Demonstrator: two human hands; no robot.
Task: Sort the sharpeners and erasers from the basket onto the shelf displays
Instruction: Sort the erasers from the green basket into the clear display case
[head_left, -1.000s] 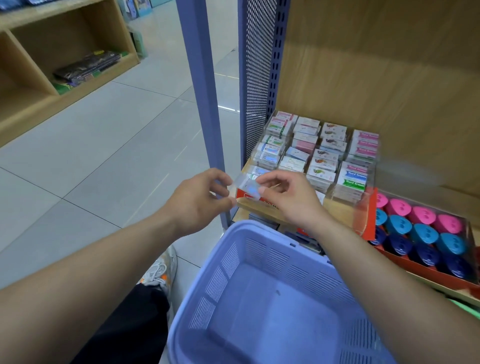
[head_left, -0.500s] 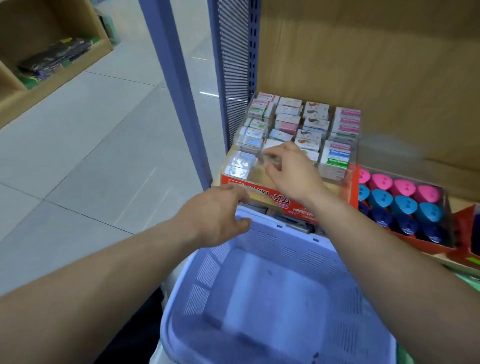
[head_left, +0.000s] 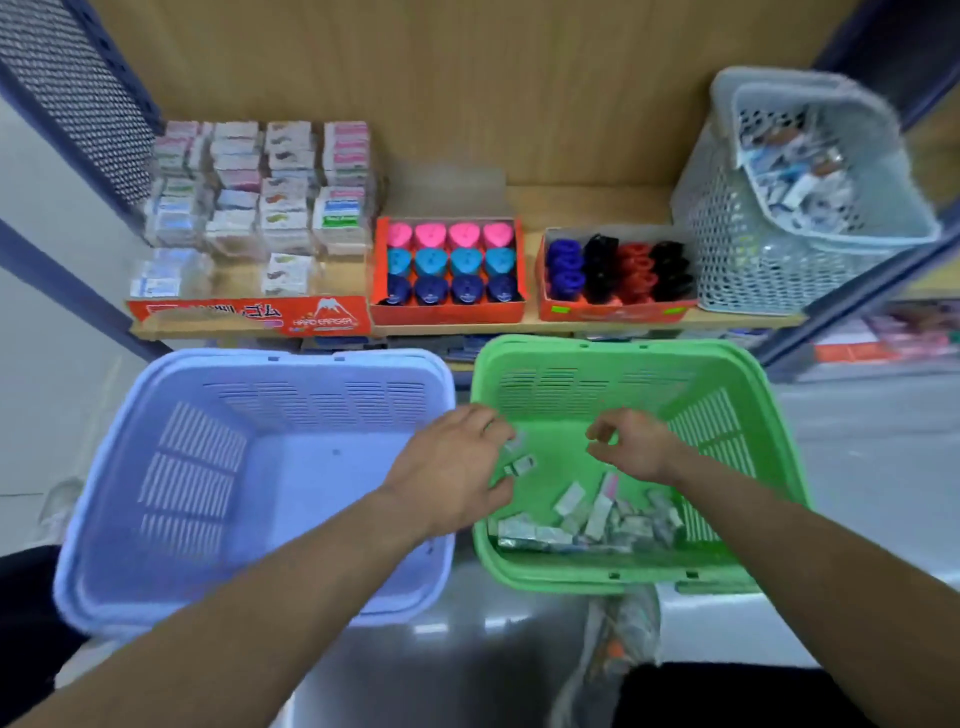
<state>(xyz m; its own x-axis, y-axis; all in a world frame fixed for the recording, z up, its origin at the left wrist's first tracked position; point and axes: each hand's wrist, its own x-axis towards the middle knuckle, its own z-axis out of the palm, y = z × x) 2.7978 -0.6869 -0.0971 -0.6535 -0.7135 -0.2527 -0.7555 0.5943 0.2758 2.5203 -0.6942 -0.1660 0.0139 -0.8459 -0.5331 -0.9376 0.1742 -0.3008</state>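
A green basket (head_left: 722, 564) stands on the floor at the right, below the shelf. Several wrapped erasers (head_left: 587, 519) are piled at its near end. My left hand (head_left: 452, 470) reaches into it with fingers spread and curved, the tips next to two small erasers (head_left: 521, 462); I cannot tell whether they touch. Further right, my right hand (head_left: 631, 444) hovers over the basket floor, fingers loosely curled, holding nothing. On the shelf sit an eraser display tray (head_left: 249, 312), a box of pink, blue and navy sharpeners (head_left: 449, 260) and a box of dark sharpeners (head_left: 618, 273).
An empty lilac basket (head_left: 249, 374) stands left of the green one. Grey stacked baskets (head_left: 753, 249) holding small packets sit at the shelf's right end. A blue perforated upright (head_left: 67, 88) borders the shelf on the left. A plastic bag (head_left: 618, 639) lies by my knees.
The view swung right and down from the eraser tray. Both hands left the tray and moved into the green basket; the eraser held earlier is no longer in my hands.
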